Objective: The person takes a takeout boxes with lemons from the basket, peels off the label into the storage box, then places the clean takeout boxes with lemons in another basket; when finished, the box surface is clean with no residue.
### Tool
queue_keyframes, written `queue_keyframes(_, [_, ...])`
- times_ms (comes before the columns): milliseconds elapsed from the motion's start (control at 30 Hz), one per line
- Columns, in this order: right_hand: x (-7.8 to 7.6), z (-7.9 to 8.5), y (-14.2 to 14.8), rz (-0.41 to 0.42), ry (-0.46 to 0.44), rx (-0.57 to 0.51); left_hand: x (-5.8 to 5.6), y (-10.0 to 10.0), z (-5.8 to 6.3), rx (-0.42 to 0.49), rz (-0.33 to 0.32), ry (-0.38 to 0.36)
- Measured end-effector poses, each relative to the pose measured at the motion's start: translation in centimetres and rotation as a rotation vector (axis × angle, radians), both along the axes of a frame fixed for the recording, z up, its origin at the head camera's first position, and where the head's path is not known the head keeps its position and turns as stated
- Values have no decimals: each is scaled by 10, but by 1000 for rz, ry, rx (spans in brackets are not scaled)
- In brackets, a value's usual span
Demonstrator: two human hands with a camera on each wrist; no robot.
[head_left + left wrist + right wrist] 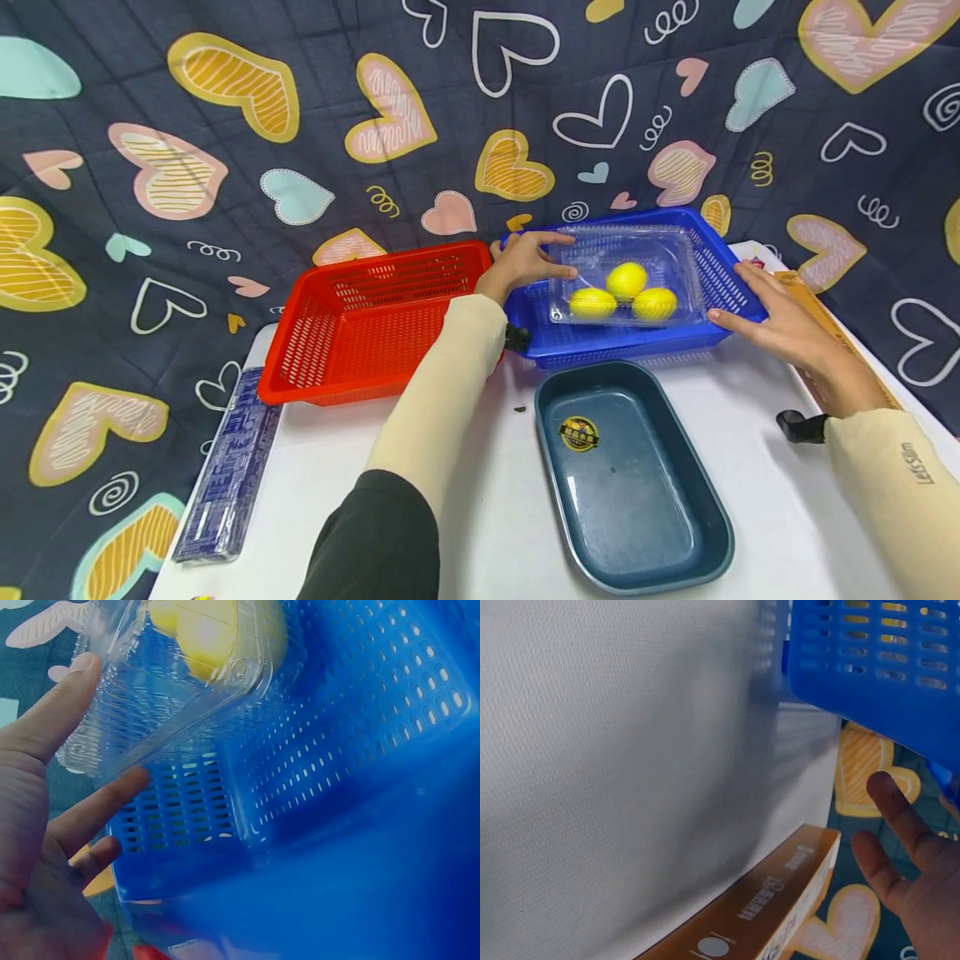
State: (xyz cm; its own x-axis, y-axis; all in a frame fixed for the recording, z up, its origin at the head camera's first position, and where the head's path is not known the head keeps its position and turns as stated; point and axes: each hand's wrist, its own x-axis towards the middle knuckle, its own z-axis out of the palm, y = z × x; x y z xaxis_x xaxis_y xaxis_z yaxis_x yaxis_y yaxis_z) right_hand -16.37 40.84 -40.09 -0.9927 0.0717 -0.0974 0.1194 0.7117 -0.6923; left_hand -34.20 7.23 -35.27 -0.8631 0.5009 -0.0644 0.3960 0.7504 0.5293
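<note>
A clear plastic container (630,242) with three yellow lemons (627,282) sits tilted over the blue basket (720,258). My left hand (522,262) holds the container's left end, thumb and index finger spread across it. In the left wrist view, the thumb (71,697) lies against the clear wall and a fingertip meets its lower edge. At the basket's right rim is my right hand (795,329), fingers fairly straight, the thumb near its front right corner. In the right wrist view, two of its fingers (900,810) show apart from the basket.
A red basket (315,387) stands left of the blue one. In front lies a dark blue-grey tray (622,500) with a round sticker. A blue wrapped packet (228,475) is on the left edge, an orange box (772,900) on the right. Behind hangs a heart-print cloth (300,50).
</note>
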Motion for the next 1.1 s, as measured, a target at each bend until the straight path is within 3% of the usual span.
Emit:
queue_keyframes(267, [0,0,-2,5,13,4,2,-2,1,-90,39,3])
queue_keyframes(500, [0,0,-2,-3,1,-8,4,-4,3,-106,76,13])
queue_keyframes(700, [0,-1,-1,2,-1,20,5,-9,6,-27,71,14])
queue_keyframes(933, [3,1,-1,9,7,35,12,-26,9,157,60,-68])
queue_keyframes(1100, [3,0,-2,29,30,58,20,-47,11,209,82,-28])
